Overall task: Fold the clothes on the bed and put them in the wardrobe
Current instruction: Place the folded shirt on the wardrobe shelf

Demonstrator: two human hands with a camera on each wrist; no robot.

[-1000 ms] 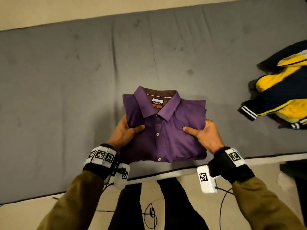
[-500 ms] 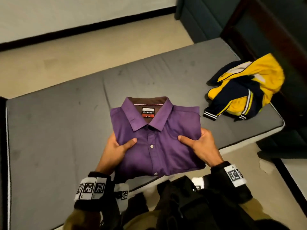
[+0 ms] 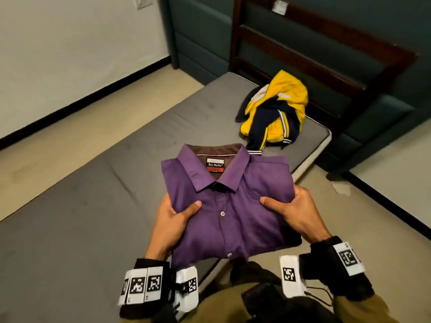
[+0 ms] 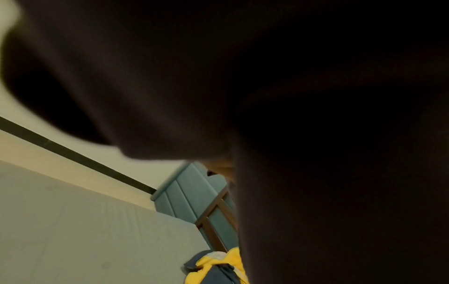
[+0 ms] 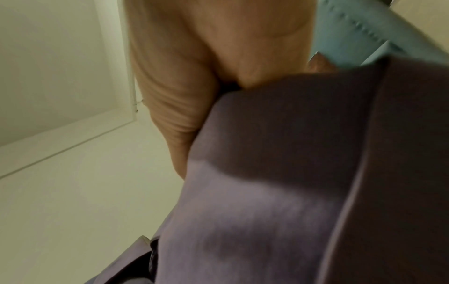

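A folded purple shirt [image 3: 233, 206] with its collar and label facing up is lifted off the grey mattress [image 3: 81, 217]. My left hand [image 3: 172, 220] grips its left edge, thumb on top and fingers hidden beneath. My right hand [image 3: 296, 210] grips the right edge the same way. In the right wrist view the shirt [image 5: 291, 182] fills the lower right under my palm [image 5: 206, 67]. The left wrist view is mostly dark fabric [image 4: 267, 96]. A crumpled yellow and navy jacket [image 3: 275, 110] lies unfolded at the mattress's far end.
A dark wooden bed frame [image 3: 314, 54] and teal padded panels [image 3: 200, 36] stand behind the mattress's far end. Beige floor [image 3: 70, 141] lies left of the bed and right of it. A white wall with a black skirting [image 3: 81, 99] runs along the left.
The shirt has come up off the mattress in both hands. My view has swung right, bringing the jacket, bed frame and padded panels into sight.
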